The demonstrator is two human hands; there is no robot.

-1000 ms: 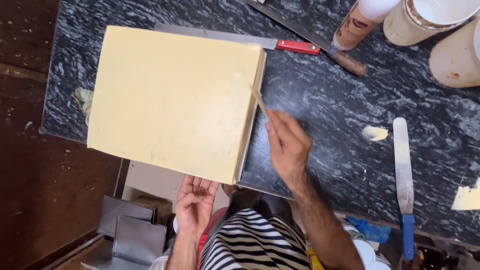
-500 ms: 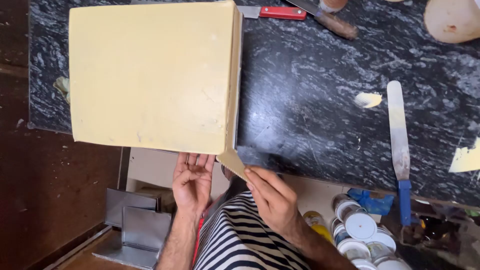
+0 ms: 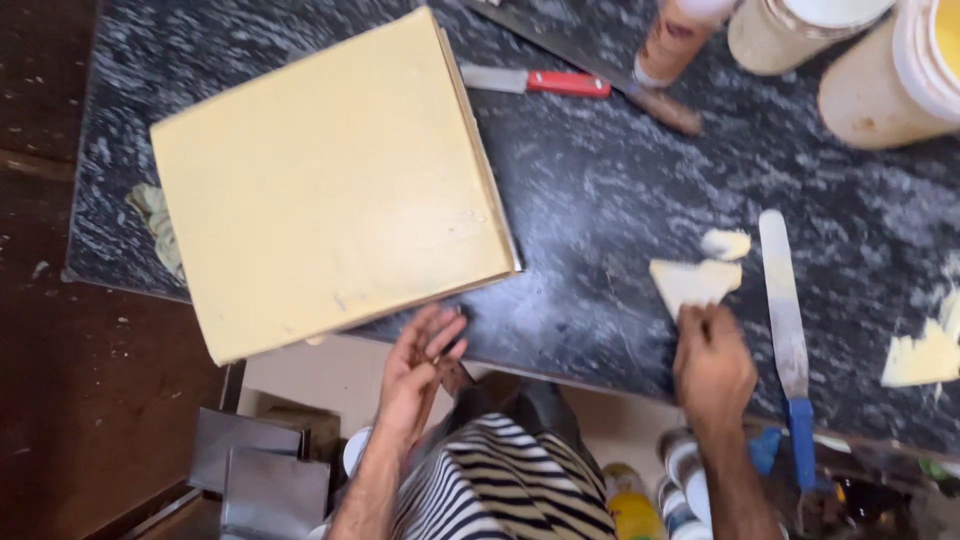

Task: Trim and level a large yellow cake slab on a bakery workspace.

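So the right hand (image 3: 712, 365) is out over the dark marbled tabletop (image 3: 600, 190), fingers pinched shut on a cream scraper (image 3: 692, 283) with its blade flat on the stone. Just above that is a small blob of putty (image 3: 726, 243), and right beside both is a long palette knife (image 3: 785, 330) with a blue handle, lying straight.

The left hand (image 3: 418, 372) sits at the near edge of the tabletop, fingers spread loose and holding nothing, tips just under the bottom edge of the big yellow board (image 3: 325, 190). The board lies flat, turned a bit, and its near corner hangs off the tabletop.

Further back there's a red-handled knife (image 3: 540, 81) just beside the board's far corner, a wooden-handled tool (image 3: 640, 95), a bottle (image 3: 676, 35) and two cream buckets (image 3: 905, 75). Another cream scrap (image 3: 925, 355) sits far right. A rag (image 3: 155, 220) peeks out left of the board.
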